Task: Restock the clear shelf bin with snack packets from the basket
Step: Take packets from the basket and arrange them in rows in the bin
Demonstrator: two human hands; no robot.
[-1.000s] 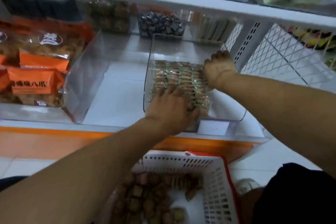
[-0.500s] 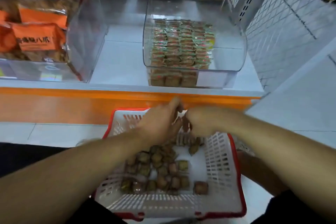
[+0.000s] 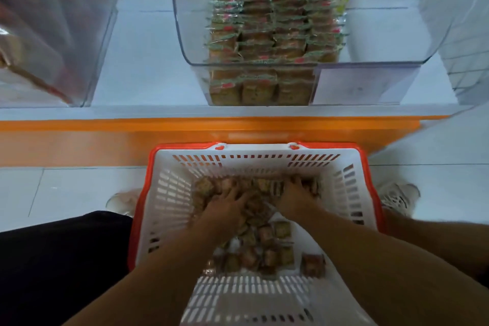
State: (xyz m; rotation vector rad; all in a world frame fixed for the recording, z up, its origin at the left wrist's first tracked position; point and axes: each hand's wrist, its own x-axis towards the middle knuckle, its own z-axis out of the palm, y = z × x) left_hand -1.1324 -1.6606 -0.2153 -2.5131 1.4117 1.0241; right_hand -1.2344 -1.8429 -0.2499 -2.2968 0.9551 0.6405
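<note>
Since half a second ago both hands have been lowered from the far rim of the basket down into the heap of packets at its far end, and the view has been tilted further downward, so that only the front of the shelf is now seen. The left hand (image 3: 227, 205) is laid palm-down on the loose snack packets (image 3: 260, 239), its fingers spread over them and reaching toward the far wall; whether any packet is gripped beneath it cannot be told. The right hand (image 3: 296, 197) is placed just beside it, fingers bent down among the packets, and its grip likewise cannot be made out because of blur. The packets are small, square and brownish, and are scattered over the floor of the white basket (image 3: 169, 193), which is edged with a red rim and is set on the pale tiled floor between two light shoes (image 3: 397, 196). Dark clothing (image 3: 53, 259) is seen at lower left. Above the basket an orange shelf edge (image 3: 105, 124) is crossed by the view, and on the white shelf the clear shelf bin (image 3: 383, 34) is stood, already filled along its middle with neat rows of green-and-red wrapped packets (image 3: 275, 21). A blank label holder (image 3: 357, 85) is fixed to its front. Another clear bin (image 3: 87, 34) is stood well apart to the left.
</note>
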